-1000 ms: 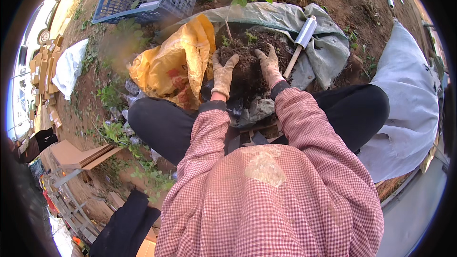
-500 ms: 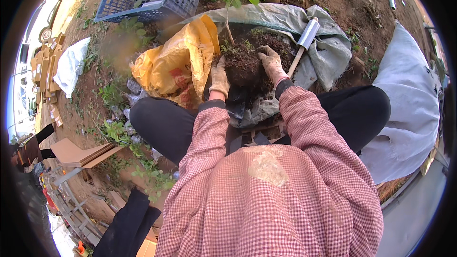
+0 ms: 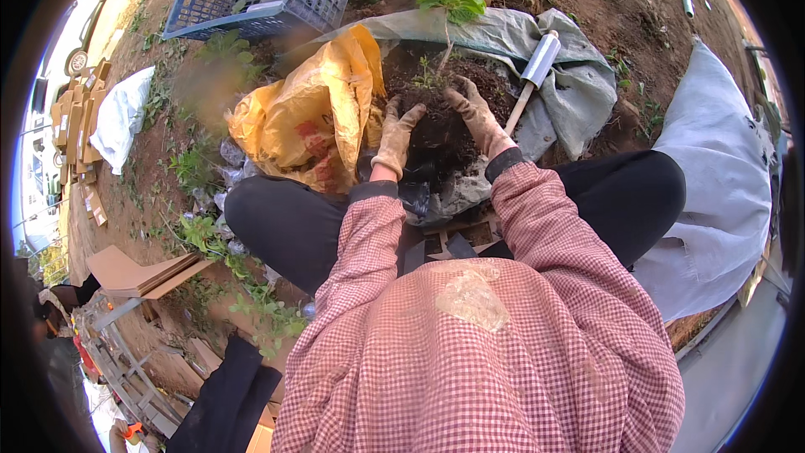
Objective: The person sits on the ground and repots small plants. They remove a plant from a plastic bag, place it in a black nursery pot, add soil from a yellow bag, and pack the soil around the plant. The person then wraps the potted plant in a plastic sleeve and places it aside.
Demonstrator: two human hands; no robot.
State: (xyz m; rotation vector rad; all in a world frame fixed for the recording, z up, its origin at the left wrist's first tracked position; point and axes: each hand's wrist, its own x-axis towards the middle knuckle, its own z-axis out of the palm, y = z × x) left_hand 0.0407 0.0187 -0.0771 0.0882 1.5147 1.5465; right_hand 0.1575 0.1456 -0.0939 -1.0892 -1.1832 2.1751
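1. Soil clump (image 3: 438, 130) sits dark and crumbly between your two gloved hands, above your lap and just in front of the grey tarp's (image 3: 579, 75) near edge; its underside is hidden by a black plastic bag (image 3: 417, 193) crumpled beneath.
2. Your left hand (image 3: 394, 138), in a dirty tan glove, presses flat against the clump's left side, fingers spread.
3. Your right hand (image 3: 475, 117) cups the right side, fingers curled over the top.
4. You can see a thin-stemmed seedling (image 3: 451, 2) rising behind; whether it roots in this clump is unclear.
5. Beside your left hand lies a crinkled yellow sack (image 3: 310, 122); a metal-headed, wooden-handled tool (image 3: 533, 71) rests on the tarp.
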